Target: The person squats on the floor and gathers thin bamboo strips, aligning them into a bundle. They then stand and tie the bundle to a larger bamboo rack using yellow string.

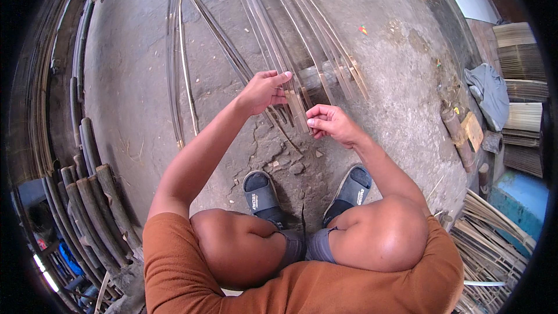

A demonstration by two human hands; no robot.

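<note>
I squat over a concrete floor (pixel 133 81) with long thin bamboo strips (pixel 273 35) fanned out ahead of me. My left hand (pixel 264 90) grips the near ends of several strips, fingers curled over them. My right hand (pixel 328 123) pinches the end of a bamboo strip (pixel 302 110) just beside the left hand. A few cross strips (pixel 325 75) are woven through the long ones just beyond my hands. My knees and grey sandals (pixel 261 195) lie below the hands.
Thick bamboo poles (pixel 96 209) lie stacked at the left. Another pair of loose strips (pixel 177 64) lies left of the bundle. Stacked woven mats (pixel 520 75), a grey cloth (pixel 488 90) and bamboo offcuts (pixel 459 136) sit at the right, with a strip pile (pixel 488 244) lower right.
</note>
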